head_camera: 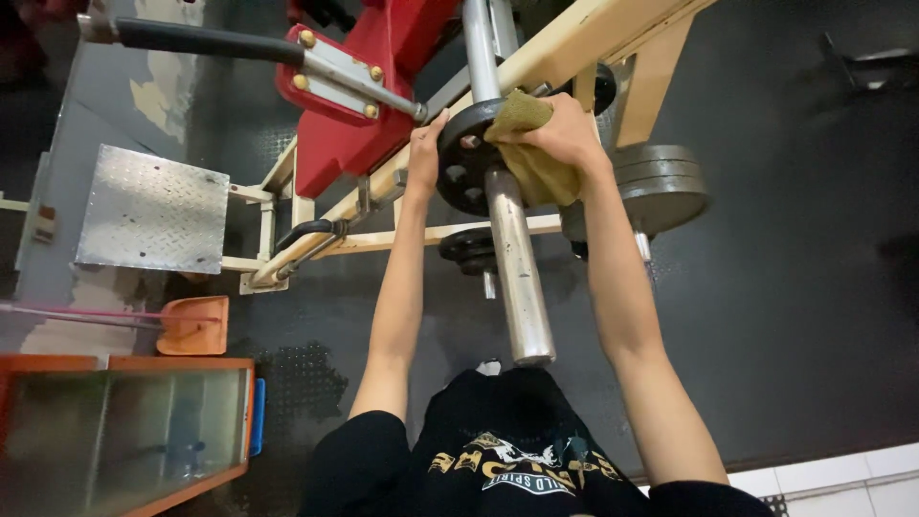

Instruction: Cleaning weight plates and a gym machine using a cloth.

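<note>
Hands on the small black round iron weight plate (463, 158) sitting on the steel bar sleeve (517, 263): left hand (424, 153) curled around its rim, right hand (560, 132) pressing a folded olive-green cloth (531, 158) against it, fingers closed over the cloth.

Olive-green cloth (532, 158) showing against black weight plate (466, 158); steel-grey sleeve (517, 273) at centre. Red machine frame (369, 91) sitting upper centre, cream beams (574, 43) crossing it. Orange dustpan (194, 325) lying lower left.

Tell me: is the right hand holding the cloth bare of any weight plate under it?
No: the right hand presses the olive cloth against the black weight plate on the steel bar.
</note>
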